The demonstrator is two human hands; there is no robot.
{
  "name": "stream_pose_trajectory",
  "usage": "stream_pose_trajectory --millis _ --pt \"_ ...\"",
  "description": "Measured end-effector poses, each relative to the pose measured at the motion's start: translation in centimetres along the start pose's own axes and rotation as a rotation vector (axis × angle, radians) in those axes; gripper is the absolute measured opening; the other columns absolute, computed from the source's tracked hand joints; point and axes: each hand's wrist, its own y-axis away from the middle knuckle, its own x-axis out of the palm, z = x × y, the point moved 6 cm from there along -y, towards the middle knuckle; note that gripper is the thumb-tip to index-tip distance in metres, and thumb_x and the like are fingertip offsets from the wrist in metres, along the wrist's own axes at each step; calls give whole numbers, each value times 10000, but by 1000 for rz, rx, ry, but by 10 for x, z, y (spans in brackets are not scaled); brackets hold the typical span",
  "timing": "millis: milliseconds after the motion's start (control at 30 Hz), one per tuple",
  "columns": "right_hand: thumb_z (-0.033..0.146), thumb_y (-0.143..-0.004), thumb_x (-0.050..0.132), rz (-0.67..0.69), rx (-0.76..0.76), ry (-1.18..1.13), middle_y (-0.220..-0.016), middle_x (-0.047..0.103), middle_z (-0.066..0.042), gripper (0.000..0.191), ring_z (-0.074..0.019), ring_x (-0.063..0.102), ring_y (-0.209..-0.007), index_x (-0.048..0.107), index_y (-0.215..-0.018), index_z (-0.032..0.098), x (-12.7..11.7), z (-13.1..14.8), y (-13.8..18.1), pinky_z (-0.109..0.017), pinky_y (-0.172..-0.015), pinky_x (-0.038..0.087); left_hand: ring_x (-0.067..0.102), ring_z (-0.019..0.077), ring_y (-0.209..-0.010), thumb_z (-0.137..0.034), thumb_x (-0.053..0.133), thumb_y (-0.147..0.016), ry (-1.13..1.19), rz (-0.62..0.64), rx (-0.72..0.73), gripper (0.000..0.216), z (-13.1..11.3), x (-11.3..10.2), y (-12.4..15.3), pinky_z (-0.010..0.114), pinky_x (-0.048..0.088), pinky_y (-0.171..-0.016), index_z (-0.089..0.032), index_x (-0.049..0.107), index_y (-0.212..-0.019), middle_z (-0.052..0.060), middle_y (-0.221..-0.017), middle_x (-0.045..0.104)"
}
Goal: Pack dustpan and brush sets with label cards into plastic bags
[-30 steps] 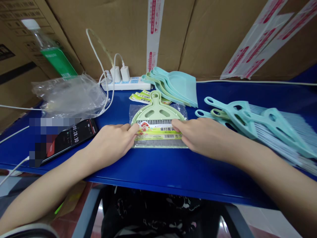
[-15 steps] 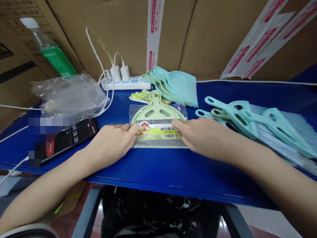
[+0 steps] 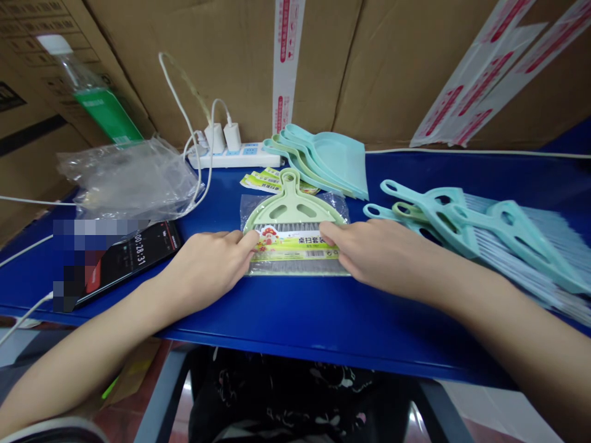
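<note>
A pale green dustpan and brush set lies in a clear plastic bag on the blue table, handle pointing away from me. Across its grey bristles runs a printed label card with a red mushroom house. My left hand grips the set's left edge, thumb on top near the card's end. On the opposite edge, my right hand holds it the same way, its thumb over the card's right end. The fingers beneath are partly hidden.
Blue and green dustpans are stacked at the back beside more label cards. Several brushes lie in a pile to the right. Leftward are a phone, clear plastic bags, a bottle and a power strip. Cardboard boxes wall the back.
Both hands and the bagged set stay in place. The phone's timer has gone from 00:28:30 to 00:28:31.
</note>
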Motion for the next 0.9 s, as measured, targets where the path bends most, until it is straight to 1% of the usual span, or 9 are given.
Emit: stream_pose_trajectory --millis 167,300,433,500,567,667,900 --pt "96 -842 383 13 11 -67 -737 659 -75 275 -182 558 -580 566 -1041 146 -1 -4 0 -294 -494 215 673 205 -616 -260 399 -955 -8 8 -18 175 2 1 0 277 344 -467 -176 550 -928 35 -741 687" --pt "100 -811 386 -8 57 -67 -646 622 -47 285 -178 551 -550 569 -1025 149 -5 -7 2 -280 -482 231 665 194 -582 -264 406 -941 -17 8 -49 174 3 0 1 270 311 -452 -183 558 -920 27 -705 689" --pt "176 -800 400 -64 160 -4 -584 601 -61 370 -184 506 -476 552 -1121 73 -10 -12 4 -288 -450 215 662 209 -566 -264 391 -936 -16 -6 -68 200 3 -2 2 272 277 -436 -178 571 -929 40 -675 681" --pt "203 -818 395 -47 219 0 -573 599 -75 414 -185 488 -454 530 -1167 25 -10 -14 5 -298 -443 219 660 212 -560 -252 385 -930 -18 -11 -69 206 3 -2 1 273 272 -433 -172 575 -940 46 -674 678" --pt "195 -832 385 -4 247 -11 -576 601 -81 438 -181 478 -443 506 -1205 -1 -9 -14 4 -302 -440 223 654 206 -551 -235 386 -915 -33 -8 -58 201 2 -1 1 272 280 -435 -171 575 -936 41 -655 669" --pt "170 -827 386 26 243 -10 -577 601 -76 466 -175 474 -434 479 -1251 -2 -10 -12 3 -296 -434 215 645 201 -534 -215 381 -898 -63 -10 -35 199 0 -2 1 276 295 -440 -175 575 -914 35 -630 659" --pt "167 -812 384 -20 210 9 -619 627 -102 488 -196 522 -488 468 -1264 5 -10 -11 5 -293 -446 211 642 231 -514 -179 360 -887 -83 -14 -26 221 -1 -4 0 302 325 -450 -163 578 -924 45 -612 666"
